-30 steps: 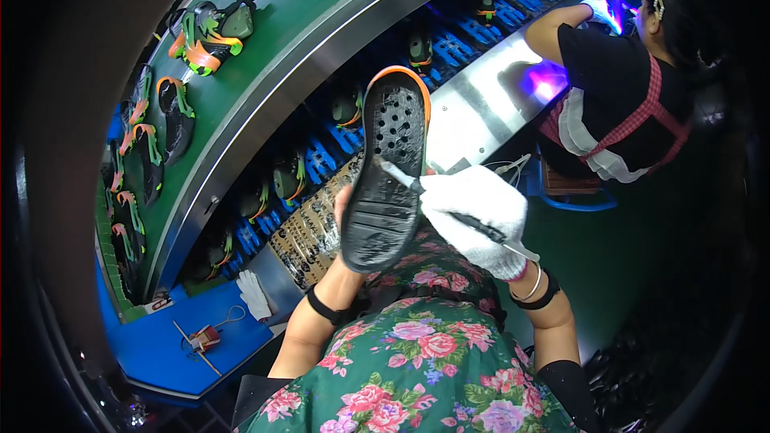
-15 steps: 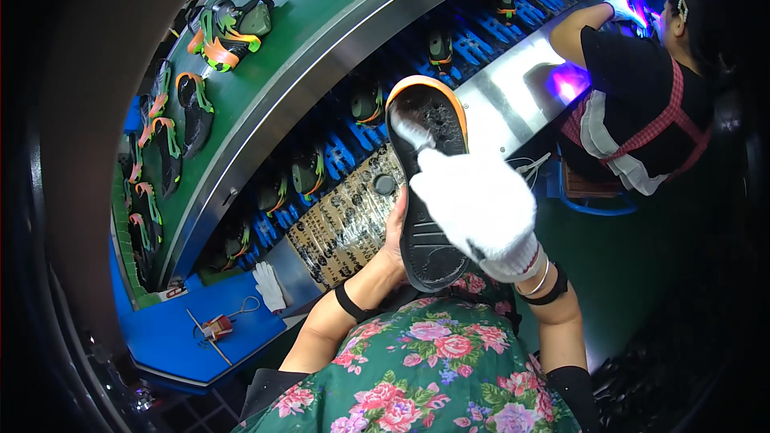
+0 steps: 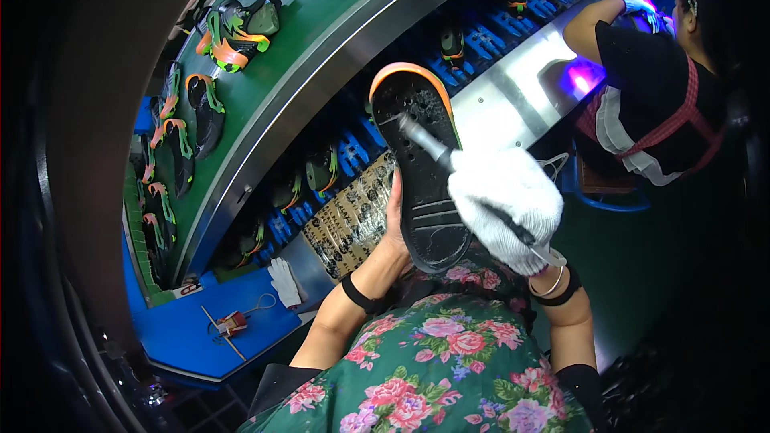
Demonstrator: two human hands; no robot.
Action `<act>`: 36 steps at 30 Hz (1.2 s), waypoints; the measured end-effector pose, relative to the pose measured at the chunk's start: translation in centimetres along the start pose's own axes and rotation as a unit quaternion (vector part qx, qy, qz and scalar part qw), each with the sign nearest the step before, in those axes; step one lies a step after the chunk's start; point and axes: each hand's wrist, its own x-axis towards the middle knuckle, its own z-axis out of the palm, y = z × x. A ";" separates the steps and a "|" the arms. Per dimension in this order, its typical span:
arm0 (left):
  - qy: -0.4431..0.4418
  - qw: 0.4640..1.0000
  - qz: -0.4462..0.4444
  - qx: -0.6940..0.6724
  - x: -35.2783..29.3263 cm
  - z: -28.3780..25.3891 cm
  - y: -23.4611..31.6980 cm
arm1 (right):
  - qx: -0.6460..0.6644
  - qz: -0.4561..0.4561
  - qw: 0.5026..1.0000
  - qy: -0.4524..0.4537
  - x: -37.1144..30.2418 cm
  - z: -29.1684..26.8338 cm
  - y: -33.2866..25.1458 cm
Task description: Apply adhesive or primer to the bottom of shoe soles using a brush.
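1. The black shoe sole point(image 3: 421, 184) is held in the air in front of the floral apron point(image 3: 441, 337), above the near edge of the worktop's taped brown covering point(image 3: 349, 216).
2. Its long axis runs away from the person, the orange-rimmed end farthest and leaning slightly left.
3. The right hand point(image 3: 507, 208), gloved in white, lies right of the sole, overlapping its right edge in view; it is closed around a brush point(image 3: 425, 142).
4. The brush slants up-left across the sole, its tip at the far, holed part; whether it touches is unclear.
5. The bare left hand point(image 3: 395, 216) is nearer, gripping the sole's left edge, thumb showing, other fingers hidden.
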 end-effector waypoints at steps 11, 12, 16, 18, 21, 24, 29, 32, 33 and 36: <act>0.013 0.995 0.043 0.084 3.5 2.6 0.6 | 0.073 0.036 0.997 -0.004 -1.4 2.2 0.7; 0.048 0.990 0.028 0.131 3.5 2.6 0.8 | 0.027 -0.021 0.999 -0.032 -1.4 2.2 0.7; -0.070 0.990 -0.020 0.123 4.4 2.4 1.4 | 0.121 -0.004 0.990 -0.066 -2.2 3.0 -0.3; -0.009 0.994 0.098 0.043 4.6 3.5 0.0 | 0.206 0.075 0.968 -0.123 -1.4 1.6 0.8; 0.003 0.996 0.044 0.078 4.9 2.9 1.2 | 0.071 0.011 0.997 -0.037 -2.0 2.3 0.2; -0.037 0.998 0.001 0.059 5.0 2.7 1.3 | 0.075 -0.040 0.995 -0.061 -2.5 3.1 -0.5; -0.041 0.997 0.036 0.059 5.2 2.7 2.1 | 0.089 -0.010 0.995 -0.051 -2.5 1.9 0.2; 0.016 0.996 0.075 0.037 5.6 2.8 2.1 | 0.048 -0.075 0.992 -0.087 -3.6 2.8 0.0; 0.006 0.996 0.077 0.039 5.6 2.5 2.2 | 0.082 -0.056 0.992 -0.073 -3.8 3.2 -0.4; -0.048 0.997 0.034 0.045 5.7 2.1 3.0 | 0.257 0.072 0.959 -0.095 -2.7 1.5 0.2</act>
